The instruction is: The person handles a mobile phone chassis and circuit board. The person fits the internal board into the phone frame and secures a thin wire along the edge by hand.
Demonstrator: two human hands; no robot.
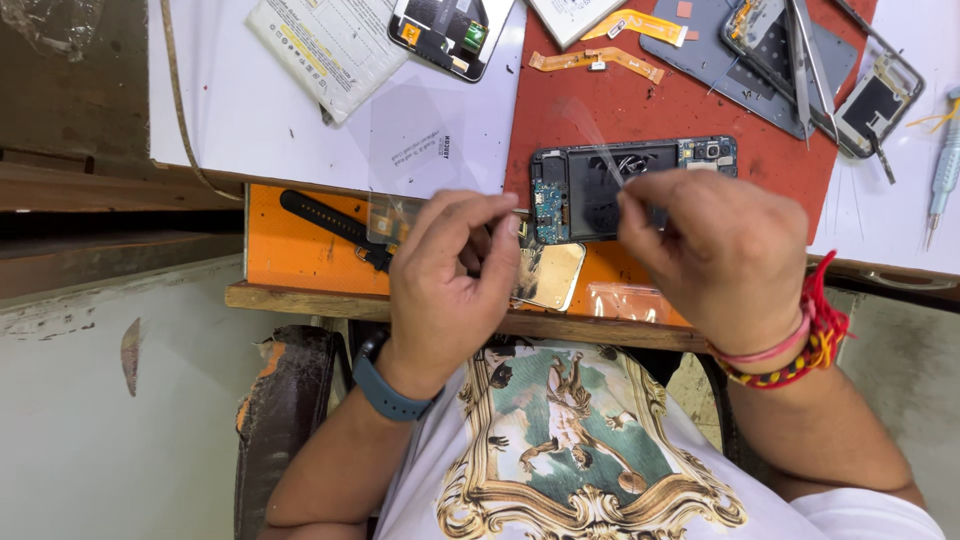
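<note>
At far left, a bare wooden tabletop [70, 190] edge, with a white sheet [250, 100] laid over it and an orange mat [290, 250] below. On the orange mat, one black watch strap [335, 225], long axis running from upper left down to lower right. Above, on the white sheet, one flat white battery pack [325, 45] lying at a slant, and beside it one black phone part [450, 35] with small gold and green pieces. Lower down, the left hand [450, 280], blue band at the wrist, fingers curled and the grip pressed together, thumb against fingertips near a small gold-coloured plate [550, 275]; whether anything sits in that pinch cannot be told. Just right of it, on the red mat [640, 110], one opened phone body [630, 180] without its back, long axis left to right, circuit-board end toward the left hand, camera end toward the right. Over the phone body, the right hand [725, 255], red and yellow threads at the wrist, grip closed to a pinch on a thin clear film strip [595, 135] rising slantwise up and to the left. Further up, two orange flex ribbons [600, 60] lying roughly crosswise. At upper right, a grey tray [715, 60] with more phone frames and metal tweezers [803, 65] pointing down. At far right, one pale blue screwdriver [945, 165], upright, tip down.
</note>
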